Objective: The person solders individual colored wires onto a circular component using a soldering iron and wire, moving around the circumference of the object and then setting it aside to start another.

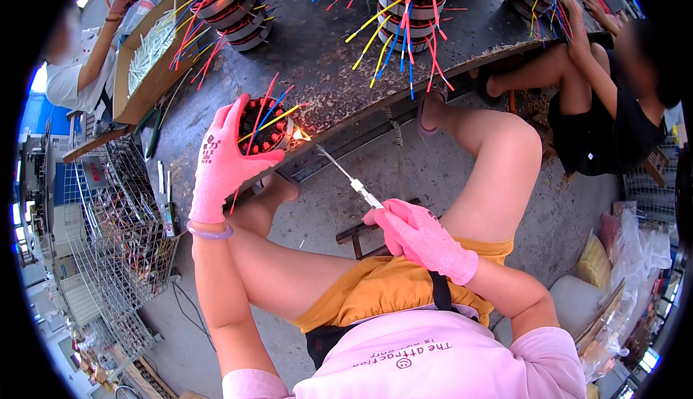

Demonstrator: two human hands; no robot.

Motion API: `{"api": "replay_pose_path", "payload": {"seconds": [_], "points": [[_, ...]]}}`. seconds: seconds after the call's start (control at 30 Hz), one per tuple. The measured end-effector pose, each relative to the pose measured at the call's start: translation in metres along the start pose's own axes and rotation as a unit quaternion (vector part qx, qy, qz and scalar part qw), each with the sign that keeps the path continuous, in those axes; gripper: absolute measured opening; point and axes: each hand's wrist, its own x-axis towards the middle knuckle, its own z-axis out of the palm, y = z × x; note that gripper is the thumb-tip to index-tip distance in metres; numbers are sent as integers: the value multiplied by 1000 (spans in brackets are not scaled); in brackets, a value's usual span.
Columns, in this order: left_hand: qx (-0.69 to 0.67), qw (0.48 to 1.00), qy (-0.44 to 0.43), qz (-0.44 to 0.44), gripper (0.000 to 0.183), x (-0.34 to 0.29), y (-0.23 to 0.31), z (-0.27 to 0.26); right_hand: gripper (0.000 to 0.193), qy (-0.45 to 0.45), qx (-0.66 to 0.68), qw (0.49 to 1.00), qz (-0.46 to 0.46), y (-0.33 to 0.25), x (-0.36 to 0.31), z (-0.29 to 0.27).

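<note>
A motor stator (264,126) with red, blue and yellow lead wires sits at the near edge of the dark workbench. Around its left and near sides curl the spread fingers of my left hand (229,146), in a pink glove, steadying it. My right hand (426,239), gloved the same way, grips a slim tool (359,187) with a white handle and a thin metal shaft. The shaft points up and left toward the stator, its tip just right of it. Between tip and stator burns a small orange flame (299,135), close to a yellow wire end.
Stacks of wired stators (404,9) stand farther back on the workbench (310,67). An open cardboard box (150,67) of white sleeves and dark-handled pliers (154,133) are at the left. Wire racks (119,233) stand lower left. One person (613,103) works at right, another (83,67) at far left.
</note>
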Motion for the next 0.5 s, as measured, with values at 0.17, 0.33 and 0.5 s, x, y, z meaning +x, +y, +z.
{"api": "replay_pose_path", "payload": {"seconds": [0.17, 0.33, 0.5], "points": [[1, 1000, -1, 0, 98, 0, 0, 0, 34, -7, -27, 1000, -3, -5, -2, -1], [0, 1000, 0, 1, 99, -1, -1, 0, 35, -4, -2, 1000, 21, -8, -4, 0], [-1, 1000, -4, 0, 100, 0, 0, 0, 36, 1, 2, 1000, 10, -3, -3, -1]]}}
